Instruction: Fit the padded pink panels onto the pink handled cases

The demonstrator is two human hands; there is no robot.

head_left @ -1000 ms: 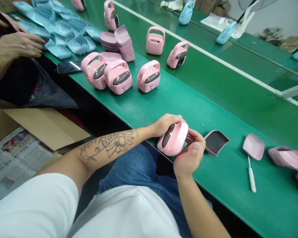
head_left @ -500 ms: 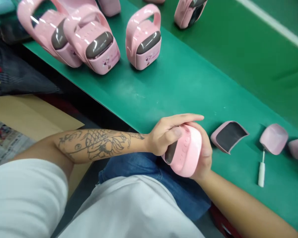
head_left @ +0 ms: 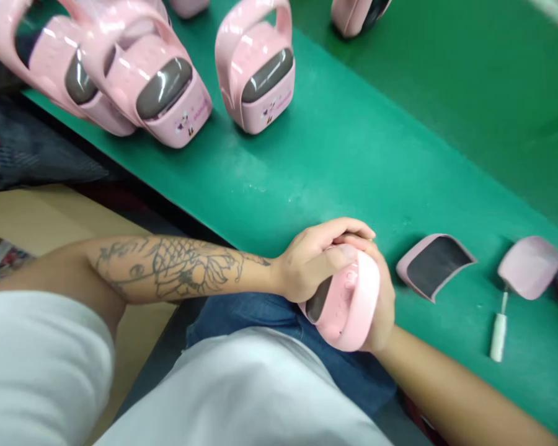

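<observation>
A small pink plastic device (head_left: 338, 310) with a carry handle, raised buttons on top and a dark glossy panel is held over my lap at the table's edge. My left hand (head_left: 314, 257) lies over its panel side, thumb across the top and fingers reaching over the far side. Around its right and far side wraps my right hand (head_left: 380, 297), partly hidden behind the device. The fingertips of both hands meet at the far edge. To the right on the table lie a curved pink shell with a dark inner face (head_left: 437, 265) and a plain pink shell (head_left: 530, 266).
A white-handled tool (head_left: 498, 337) has its thin shaft against the plain shell. Similar pink devices stand upright at the far left, one of them apart (head_left: 260, 74). Another device (head_left: 353, 15) sits on the green surface beyond. Cardboard (head_left: 69, 214) lies below the table at left.
My left fingers have curled down from stretched out and now press over the device's far side. The device has tipped slightly, showing more of its buttons. The whole view has shifted a little.
</observation>
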